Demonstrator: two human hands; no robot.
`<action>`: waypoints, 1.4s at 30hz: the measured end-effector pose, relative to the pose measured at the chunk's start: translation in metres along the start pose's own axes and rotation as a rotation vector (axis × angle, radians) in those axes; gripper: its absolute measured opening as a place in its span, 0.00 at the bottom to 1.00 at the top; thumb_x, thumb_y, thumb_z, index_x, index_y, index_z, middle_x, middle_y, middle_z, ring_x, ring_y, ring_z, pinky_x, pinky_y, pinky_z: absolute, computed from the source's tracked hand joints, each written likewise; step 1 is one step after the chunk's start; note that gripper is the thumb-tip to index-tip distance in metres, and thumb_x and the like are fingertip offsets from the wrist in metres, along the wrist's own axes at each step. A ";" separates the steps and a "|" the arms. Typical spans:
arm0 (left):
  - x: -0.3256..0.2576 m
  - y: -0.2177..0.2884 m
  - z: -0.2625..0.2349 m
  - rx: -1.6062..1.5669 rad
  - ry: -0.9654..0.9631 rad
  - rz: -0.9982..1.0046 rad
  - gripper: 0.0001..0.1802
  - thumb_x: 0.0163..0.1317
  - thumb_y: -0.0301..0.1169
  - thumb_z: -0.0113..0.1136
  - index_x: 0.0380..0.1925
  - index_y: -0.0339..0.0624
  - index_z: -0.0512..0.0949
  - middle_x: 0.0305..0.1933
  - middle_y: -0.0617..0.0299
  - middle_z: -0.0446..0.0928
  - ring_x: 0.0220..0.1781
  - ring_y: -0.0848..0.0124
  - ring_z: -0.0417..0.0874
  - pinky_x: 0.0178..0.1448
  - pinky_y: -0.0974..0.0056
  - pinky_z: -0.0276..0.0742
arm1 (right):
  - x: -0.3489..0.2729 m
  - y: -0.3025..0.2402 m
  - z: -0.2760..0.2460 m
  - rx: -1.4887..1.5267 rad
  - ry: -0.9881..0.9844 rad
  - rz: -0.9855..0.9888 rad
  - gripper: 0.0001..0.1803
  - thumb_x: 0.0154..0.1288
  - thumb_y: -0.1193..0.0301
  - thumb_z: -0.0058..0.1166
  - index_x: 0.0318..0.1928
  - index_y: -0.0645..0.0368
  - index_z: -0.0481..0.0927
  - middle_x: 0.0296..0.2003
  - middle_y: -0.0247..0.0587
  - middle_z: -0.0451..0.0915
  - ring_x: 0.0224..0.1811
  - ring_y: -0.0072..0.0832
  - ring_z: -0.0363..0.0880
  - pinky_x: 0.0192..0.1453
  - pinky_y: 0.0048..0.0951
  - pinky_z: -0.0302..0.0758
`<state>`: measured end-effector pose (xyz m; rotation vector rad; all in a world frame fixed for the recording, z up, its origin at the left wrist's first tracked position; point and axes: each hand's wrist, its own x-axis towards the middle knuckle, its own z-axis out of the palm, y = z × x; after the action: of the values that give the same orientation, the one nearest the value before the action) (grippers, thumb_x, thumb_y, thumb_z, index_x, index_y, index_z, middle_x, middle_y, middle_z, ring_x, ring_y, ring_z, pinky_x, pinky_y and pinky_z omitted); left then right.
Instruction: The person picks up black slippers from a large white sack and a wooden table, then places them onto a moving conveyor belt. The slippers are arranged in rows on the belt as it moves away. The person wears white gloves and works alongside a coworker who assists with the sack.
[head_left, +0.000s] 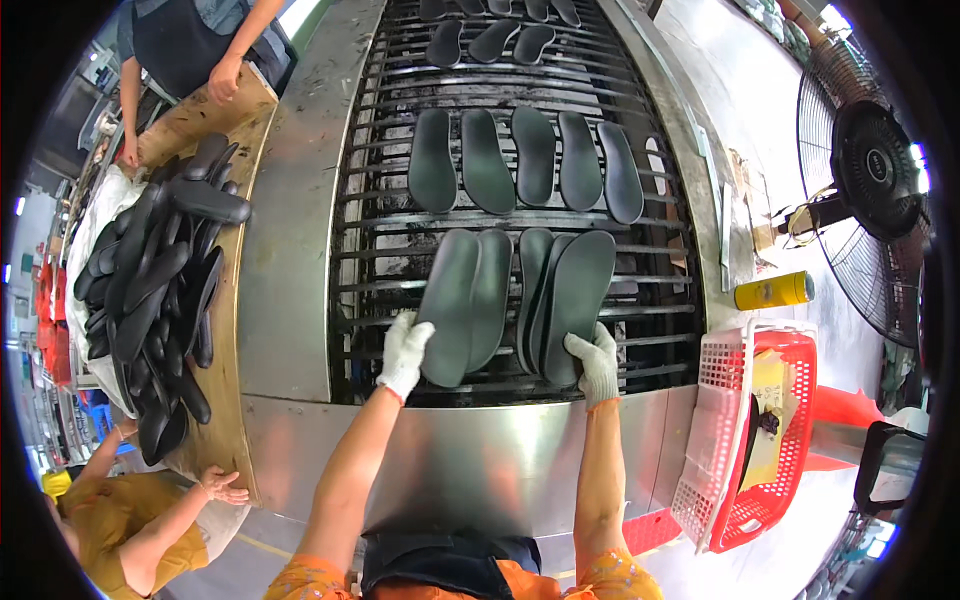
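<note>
White knitted gloves cover both my hands at the near end of a metal bar rack (650, 290). My left hand (405, 355) is closed on the lower left edge of a dark insole (452, 300), which overlaps a second insole (491, 298). At the right, my right hand (597, 362) pinches the lower end of another dark insole (584, 290), its thumb on the upper face. That insole partly covers others, including the leftmost insole (531, 285) of that group. Beyond them, several insoles (485, 160) lie in a row across the bars.
Left of the rack, a wooden-edged bin (232, 400) holds heaped black insoles (150, 270). Two other people's hands rest near its edges. On the right are a yellow bottle (774, 291), a red-and-white basket (712, 440) and a large fan (875, 160). More insoles (493, 41) lie farther up.
</note>
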<state>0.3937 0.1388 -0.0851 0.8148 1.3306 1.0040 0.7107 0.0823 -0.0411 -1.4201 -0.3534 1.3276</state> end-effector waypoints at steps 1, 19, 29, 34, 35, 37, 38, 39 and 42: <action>0.002 -0.004 -0.008 0.027 0.026 -0.010 0.14 0.64 0.27 0.61 0.48 0.34 0.77 0.43 0.59 0.82 0.43 0.72 0.80 0.52 0.65 0.77 | 0.004 0.006 -0.011 -0.021 0.020 -0.008 0.22 0.58 0.85 0.61 0.55 0.68 0.79 0.44 0.44 0.86 0.40 0.29 0.85 0.49 0.31 0.83; 0.021 -0.009 -0.039 0.045 0.199 0.025 0.10 0.65 0.30 0.61 0.43 0.38 0.77 0.39 0.63 0.81 0.40 0.73 0.79 0.48 0.64 0.76 | 0.051 -0.016 -0.063 -0.790 0.200 -0.293 0.37 0.55 0.69 0.70 0.66 0.61 0.72 0.50 0.50 0.82 0.54 0.41 0.81 0.60 0.41 0.77; 0.022 -0.006 -0.047 0.207 0.184 0.184 0.16 0.66 0.34 0.61 0.50 0.36 0.79 0.44 0.59 0.83 0.45 0.70 0.81 0.53 0.61 0.77 | 0.038 -0.036 -0.007 -1.133 0.418 -0.490 0.46 0.48 0.64 0.71 0.69 0.63 0.69 0.61 0.60 0.75 0.67 0.54 0.70 0.72 0.46 0.68; 0.009 0.025 -0.040 0.480 0.189 0.276 0.21 0.60 0.33 0.60 0.52 0.37 0.81 0.48 0.50 0.85 0.51 0.60 0.85 0.57 0.56 0.79 | 0.057 -0.047 -0.060 -1.230 0.503 -0.558 0.41 0.50 0.67 0.70 0.67 0.61 0.74 0.59 0.59 0.76 0.64 0.53 0.73 0.70 0.45 0.70; 0.001 0.034 -0.036 0.401 0.201 0.195 0.23 0.59 0.32 0.61 0.56 0.38 0.80 0.51 0.49 0.85 0.54 0.59 0.86 0.59 0.56 0.79 | 0.059 -0.049 -0.073 -1.274 0.447 -0.490 0.40 0.52 0.66 0.69 0.68 0.61 0.73 0.61 0.60 0.75 0.64 0.54 0.73 0.71 0.45 0.69; 0.002 0.006 -0.057 0.361 0.288 0.219 0.26 0.61 0.30 0.62 0.60 0.34 0.77 0.56 0.49 0.84 0.59 0.61 0.85 0.65 0.59 0.78 | 0.069 -0.043 -0.082 -1.215 0.307 -0.438 0.40 0.54 0.65 0.68 0.69 0.61 0.72 0.64 0.60 0.72 0.66 0.54 0.71 0.72 0.47 0.67; 0.000 0.001 -0.060 0.273 0.263 0.157 0.25 0.64 0.28 0.63 0.61 0.34 0.76 0.58 0.50 0.83 0.60 0.63 0.84 0.66 0.60 0.78 | 0.066 -0.042 -0.083 -1.283 0.358 -0.423 0.40 0.55 0.65 0.67 0.69 0.60 0.71 0.65 0.60 0.71 0.68 0.54 0.69 0.72 0.48 0.66; -0.006 -0.001 -0.065 0.181 0.235 0.094 0.25 0.66 0.26 0.63 0.63 0.34 0.75 0.60 0.50 0.82 0.62 0.65 0.83 0.68 0.62 0.78 | 0.063 -0.042 -0.079 -1.355 0.411 -0.407 0.40 0.56 0.64 0.66 0.70 0.60 0.70 0.66 0.60 0.70 0.69 0.54 0.68 0.73 0.48 0.65; -0.035 0.017 -0.077 0.233 0.303 0.007 0.21 0.66 0.25 0.64 0.59 0.35 0.79 0.56 0.54 0.85 0.59 0.68 0.85 0.67 0.63 0.78 | 0.047 -0.037 -0.050 -1.418 0.519 -0.465 0.37 0.60 0.65 0.65 0.69 0.59 0.71 0.68 0.59 0.69 0.70 0.54 0.66 0.73 0.49 0.64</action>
<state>0.3164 0.1068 -0.0630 0.8647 1.7289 1.0186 0.7839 0.1079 -0.0460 -2.4986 -1.3155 0.1274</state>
